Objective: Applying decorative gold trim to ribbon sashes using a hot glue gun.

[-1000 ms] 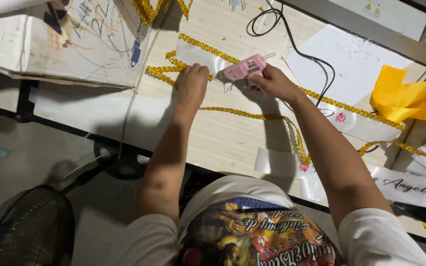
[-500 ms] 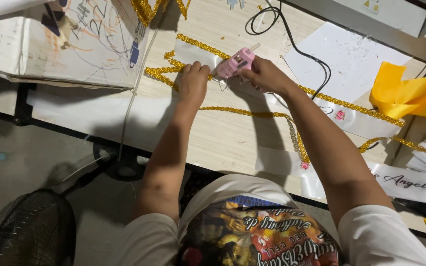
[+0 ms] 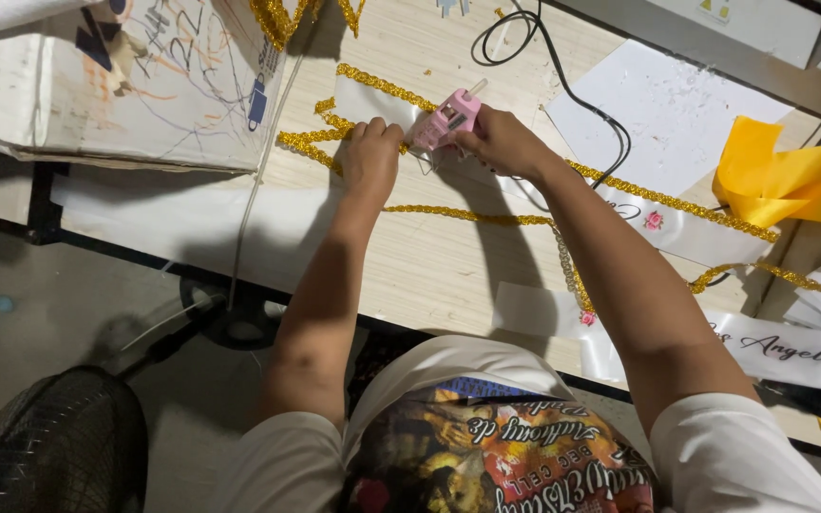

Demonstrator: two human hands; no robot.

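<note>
Two bare hands work at the far side of the wooden table (image 3: pixel 448 266), where a white satin sash (image 3: pixel 677 228) edged with gold glitter trim (image 3: pixel 467 216) lies stretched out. Gluing the trim looks to be the step in hand: the right hand (image 3: pixel 501 142) has its grip closed around a pink hot-glue gun (image 3: pixel 444 122), nozzle down, while the left hand (image 3: pixel 371 157) presses flat, holding nothing. Next calls for steady pressure just beside the nozzle.

Pink glue gun (image 3: pixel 446 122) moved left toward left hand (image 3: pixel 371 157).
</note>
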